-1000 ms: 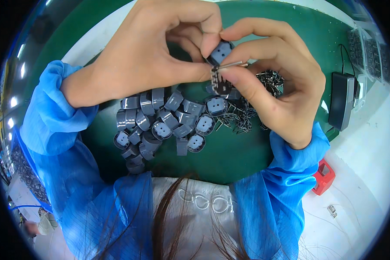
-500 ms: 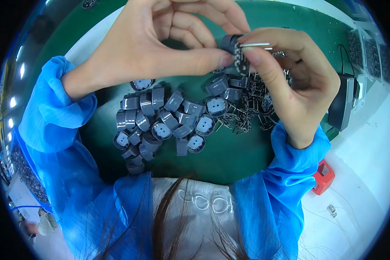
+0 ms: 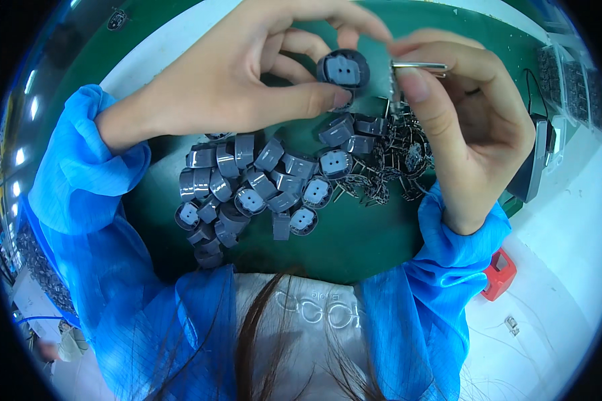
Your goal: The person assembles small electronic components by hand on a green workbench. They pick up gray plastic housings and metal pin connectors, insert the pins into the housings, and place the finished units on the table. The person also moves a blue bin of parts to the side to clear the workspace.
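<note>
Hands now apart, cap and pin separated.
Left hand [image 3: 247, 73] fingers pinch grey cap [image 3: 343, 69] face-up; right hand [image 3: 468, 127] fingers pinch metal pin [image 3: 418, 65] for lining up.

Head camera looks steeply down (fisheye), close over the hands [image 3: 354, 113].

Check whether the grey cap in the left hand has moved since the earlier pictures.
Yes. The grey cap, pinched in the left hand, sits higher above the pile of caps than before.

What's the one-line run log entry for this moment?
left hand: holds grey round plug | right hand: pinches metal clip | pile of grey plugs on green mat
</note>
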Demonstrator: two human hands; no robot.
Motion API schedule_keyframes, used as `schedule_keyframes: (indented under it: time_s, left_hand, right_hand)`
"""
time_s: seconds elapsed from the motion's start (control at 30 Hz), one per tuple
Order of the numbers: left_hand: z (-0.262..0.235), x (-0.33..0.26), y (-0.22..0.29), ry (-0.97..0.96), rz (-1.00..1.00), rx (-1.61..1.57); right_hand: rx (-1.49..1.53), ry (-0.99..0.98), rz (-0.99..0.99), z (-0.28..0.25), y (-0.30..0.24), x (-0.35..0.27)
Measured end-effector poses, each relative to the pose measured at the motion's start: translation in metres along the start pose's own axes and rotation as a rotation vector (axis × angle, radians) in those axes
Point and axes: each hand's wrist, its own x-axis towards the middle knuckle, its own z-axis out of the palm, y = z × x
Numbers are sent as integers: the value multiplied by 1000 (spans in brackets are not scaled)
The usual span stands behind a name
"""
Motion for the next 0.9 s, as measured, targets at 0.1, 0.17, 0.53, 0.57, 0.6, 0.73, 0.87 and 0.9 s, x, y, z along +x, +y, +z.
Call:
schedule_keyframes:
  time_s: [0.1,0.17,0.53,0.57,0.6,0.73,0.87,0.9]
  left_hand:
    - [-2,-2,4,76,-1,42]
    - [-10,-3,-6,79,34,121]
    - [-5,-7,-18,175,58,251]
    - [-5,-7,-19,174,92,250]
    - [-6,-8,-19,184,98,245]
    - [-6,-8,-17,185,93,173]
    - [-11,-7,-16,139,51,63]
    - [-12,-5,-14,128,3,3]
  right_hand:
    - [-50,22,214,8,-19,4]
    - [-3,-48,260,4,-19,4]
    - [31,-46,219,9,-1,0]
    - [62,-52,198,8,-1,0]
    - [50,-81,188,9,-1,1]
    - [46,-138,187,9,-4,4]
    - [52,-141,184,9,-2,4]
    - [1,-125,165,10,-4,4]
